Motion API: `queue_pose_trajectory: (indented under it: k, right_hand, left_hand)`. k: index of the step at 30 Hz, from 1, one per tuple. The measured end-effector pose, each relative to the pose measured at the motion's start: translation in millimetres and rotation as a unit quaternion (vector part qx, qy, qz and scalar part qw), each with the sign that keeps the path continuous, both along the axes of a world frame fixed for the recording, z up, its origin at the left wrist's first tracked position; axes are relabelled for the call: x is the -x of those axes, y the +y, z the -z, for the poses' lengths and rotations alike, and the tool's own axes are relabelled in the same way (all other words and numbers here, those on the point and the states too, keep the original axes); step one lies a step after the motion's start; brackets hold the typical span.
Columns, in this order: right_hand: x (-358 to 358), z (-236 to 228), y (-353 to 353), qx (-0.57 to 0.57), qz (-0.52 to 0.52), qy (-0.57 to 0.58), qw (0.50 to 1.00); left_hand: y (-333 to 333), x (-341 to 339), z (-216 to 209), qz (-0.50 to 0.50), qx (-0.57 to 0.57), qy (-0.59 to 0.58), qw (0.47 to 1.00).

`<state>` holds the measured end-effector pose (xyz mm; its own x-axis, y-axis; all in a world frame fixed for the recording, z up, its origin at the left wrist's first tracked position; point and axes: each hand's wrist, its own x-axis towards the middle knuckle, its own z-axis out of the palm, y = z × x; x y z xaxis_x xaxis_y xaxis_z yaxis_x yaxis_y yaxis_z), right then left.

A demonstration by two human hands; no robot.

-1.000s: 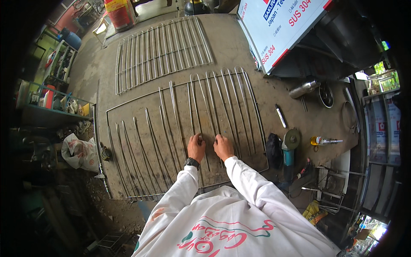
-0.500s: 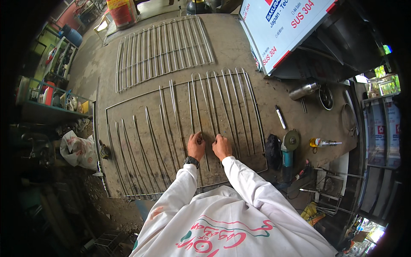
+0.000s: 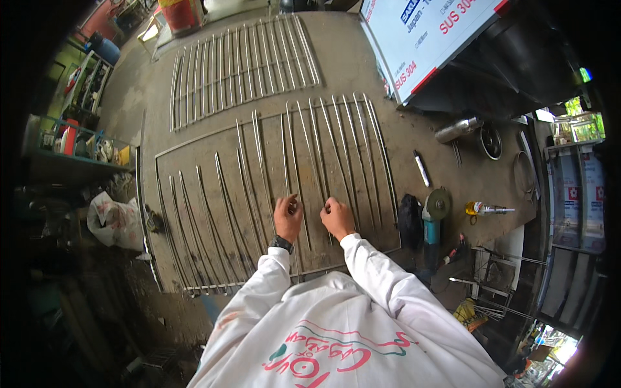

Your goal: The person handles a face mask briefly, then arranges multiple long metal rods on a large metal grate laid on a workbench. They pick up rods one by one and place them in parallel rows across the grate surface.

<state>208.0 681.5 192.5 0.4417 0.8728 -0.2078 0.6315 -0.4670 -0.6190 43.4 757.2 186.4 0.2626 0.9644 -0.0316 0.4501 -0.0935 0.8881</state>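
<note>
A large metal frame [image 3: 194, 145] lies flat on the concrete floor, with several thin steel rods [image 3: 336, 139] laid lengthwise inside it. My left hand [image 3: 286, 216] rests on one rod near the frame's lower middle, fingers curled around it. My right hand [image 3: 337, 216] sits a little to the right, fingers curled on a neighbouring rod. Both arms wear white sleeves, and a dark watch is on the left wrist.
A second rod grille [image 3: 239, 61] lies beyond the frame. To the right lie a black glove [image 3: 409, 221], an angle grinder [image 3: 436, 210], a marker [image 3: 422, 168], a metal cylinder [image 3: 458, 129] and a white sign board [image 3: 430, 35]. A white bag [image 3: 115, 220] and shelves [image 3: 77, 145] stand at the left.
Both hands stay on the rods near the frame's lower middle. The view has shifted only slightly.
</note>
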Motion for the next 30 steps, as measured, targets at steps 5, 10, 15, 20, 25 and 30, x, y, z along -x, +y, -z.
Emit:
queue_pose_trajectory:
  k: [5, 10, 15, 20, 25, 30]
  right_hand:
    - [13, -14, -45, -0.003, -0.182, 0.073, 0.981]
    - [64, -34, -79, 0.034, -0.42, 0.087, 0.903]
    - [111, -3, -106, 0.027, -0.485, -0.067, 0.871]
    - [107, 8, -120, -0.07, -0.496, -0.075, 0.862]
    - [104, -88, -110, -0.234, -0.485, -0.048, 0.841]
    - [98, -262, -55, -0.452, -0.386, -0.119, 0.795]
  left_hand:
    - [-23, 81, 2, -0.045, -0.05, 0.017, 0.998]
    - [-59, 160, -8, -0.127, -0.049, 0.059, 0.989]
    - [-104, 191, -11, -0.127, 0.003, 0.056, 0.99]
    - [-138, 189, -11, -0.055, 0.013, 0.049, 0.997]
    - [-141, 182, -46, -0.024, -0.016, 0.027, 0.999]
    - [-107, 151, -92, -0.052, -0.184, 0.017, 0.981]
